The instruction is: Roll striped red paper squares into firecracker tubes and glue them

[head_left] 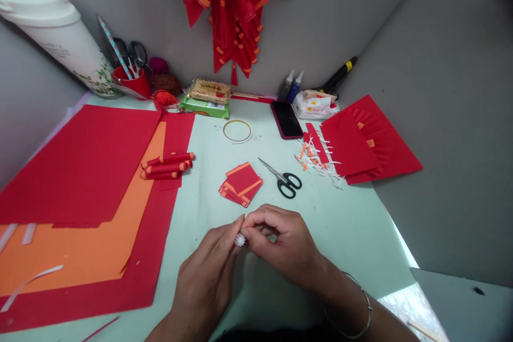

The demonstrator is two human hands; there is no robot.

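Observation:
A small item with a white ridged, cap-like end (240, 240) shows between my hands near the front of the table. My left hand (208, 267) is closed around it, and its fingers hide the rest. Thumb and index finger of my right hand (280, 238) pinch together right beside the white end; whatever they grip is too small to make out. Just beyond my fingertips lies a stack of red paper pieces with orange strips (242, 183). Black-handled scissors (286, 181) rest to the right of that stack, blades partly apart.
Red paper rolls (167, 165) lie at left beside large red sheets (88, 155) and an orange sheet (120, 256). A tape ring (237, 131), a phone (287, 119) and paper scraps (316, 157) are farther back. A red pen cup (134, 84) stands near a white tumbler (60, 37).

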